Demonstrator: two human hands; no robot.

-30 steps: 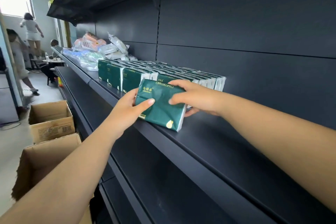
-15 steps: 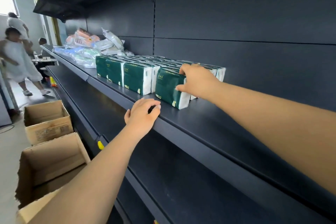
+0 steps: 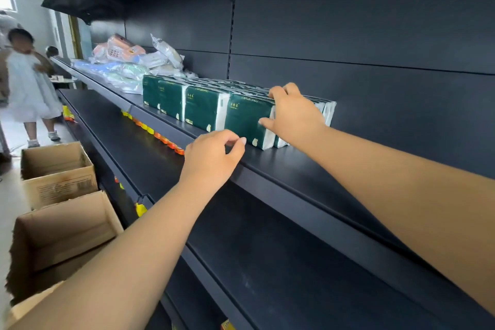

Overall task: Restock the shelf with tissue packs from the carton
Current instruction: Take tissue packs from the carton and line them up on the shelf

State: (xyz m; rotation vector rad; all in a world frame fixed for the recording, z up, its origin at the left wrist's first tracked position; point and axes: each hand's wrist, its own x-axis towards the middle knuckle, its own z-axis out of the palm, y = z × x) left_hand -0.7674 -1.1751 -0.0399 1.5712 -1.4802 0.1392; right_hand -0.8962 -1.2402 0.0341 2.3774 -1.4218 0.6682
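The right hand point(image 3: 293, 115) grasped the nearest green tissue pack point(image 3: 247, 119) at its white end, fingers curled over the top edge and thumb against the side, the pack standing upright on the dark metal shelf point(image 3: 308, 177) at the near end of the row of green tissue packs point(image 3: 187, 102). The left hand point(image 3: 213, 158) held nothing, its loosely bent fingers resting at the shelf's front edge just in front of that pack. Beyond the row, on the same shelf, lay a heap of clear-wrapped goods point(image 3: 128, 61). Below the shelf, on the floor, stood two open cartons point(image 3: 60, 236). Farther down the aisle stood a person in white point(image 3: 29, 88).
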